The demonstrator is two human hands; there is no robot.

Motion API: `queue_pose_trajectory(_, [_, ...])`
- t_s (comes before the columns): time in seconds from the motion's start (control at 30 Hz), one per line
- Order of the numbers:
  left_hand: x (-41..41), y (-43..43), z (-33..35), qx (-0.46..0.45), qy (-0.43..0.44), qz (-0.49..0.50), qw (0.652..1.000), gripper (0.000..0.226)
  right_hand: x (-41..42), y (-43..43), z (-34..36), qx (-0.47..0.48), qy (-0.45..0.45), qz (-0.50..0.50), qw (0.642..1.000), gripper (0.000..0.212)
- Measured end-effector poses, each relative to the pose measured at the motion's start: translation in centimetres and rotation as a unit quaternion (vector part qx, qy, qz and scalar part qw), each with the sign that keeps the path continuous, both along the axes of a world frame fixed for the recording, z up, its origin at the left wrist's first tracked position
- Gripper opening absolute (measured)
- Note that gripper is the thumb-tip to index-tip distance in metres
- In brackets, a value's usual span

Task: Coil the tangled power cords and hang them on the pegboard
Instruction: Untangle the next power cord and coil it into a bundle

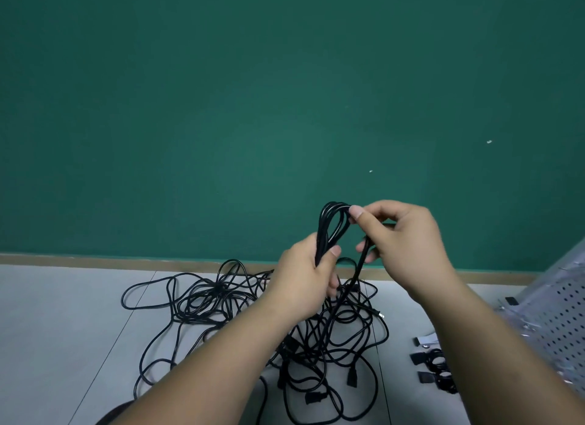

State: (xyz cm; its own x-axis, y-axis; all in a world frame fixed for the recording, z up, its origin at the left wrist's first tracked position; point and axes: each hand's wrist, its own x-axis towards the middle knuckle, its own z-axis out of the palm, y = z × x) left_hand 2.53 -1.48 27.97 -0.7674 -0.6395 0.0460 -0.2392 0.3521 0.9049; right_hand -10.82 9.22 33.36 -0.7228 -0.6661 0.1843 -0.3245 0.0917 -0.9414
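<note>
A tangle of black power cords (202, 301) lies on the pale floor in front of a green wall. My left hand (304, 282) grips the lower part of a coil of black cord (329, 222) held up above the tangle. My right hand (402, 244) pinches the top of the coil's loops between thumb and fingers, and a strand (351, 282) runs down from it into the pile. A white pegboard (560, 317) leans at the far right edge.
Small black straps or clips (433, 367) lie on the floor beside the pegboard. A wooden skirting strip (126, 261) runs along the foot of the green wall (253, 107). Plug ends (351, 377) stick out of the tangle near my arms.
</note>
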Motion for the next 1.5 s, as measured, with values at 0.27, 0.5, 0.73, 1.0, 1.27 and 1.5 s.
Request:
queue_pose_trajectory(0.27, [-0.4, 1.7, 0.8, 0.232, 0.036, -0.078, 0.969, 0.018, 0.4, -1.0, -1.5, 0.023, 0.091, -0.111, 0.989, 0.029])
queue_pose_trajectory(0.5, [-0.7, 2.4, 1.0, 0.281, 0.051, -0.101, 0.953, 0.036, -0.1, -1.3, -1.9, 0.009, 0.076, -0.103, 0.992, 0.016])
queue_pose_trajectory(0.73, [-0.5, 1.7, 0.6, 0.225, 0.036, -0.093, 0.969, 0.021, -0.8, -1.1, -2.1, -0.021, -0.115, -0.032, 0.993, 0.016])
queue_pose_trajectory(1.0, [-1.1, 0.3, 2.0, 0.267, 0.201, 0.046, 0.941, 0.023, 2.0, -1.1, -3.0, 0.128, -0.234, 0.172, 0.948, 0.059])
queue_pose_trajectory(1.27, [-0.1, -4.4, 2.7, 0.197, 0.271, 0.256, 0.907, 0.018, 2.1, -0.7, -3.1, 0.245, -0.097, 0.308, 0.914, 0.031])
queue_pose_trajectory(1.5, [2.4, -7.7, 3.0, -0.115, 0.067, 0.27, 0.953, 0.018, 0.2, 0.9, -0.2, 0.164, -0.048, 0.34, 0.925, 0.016])
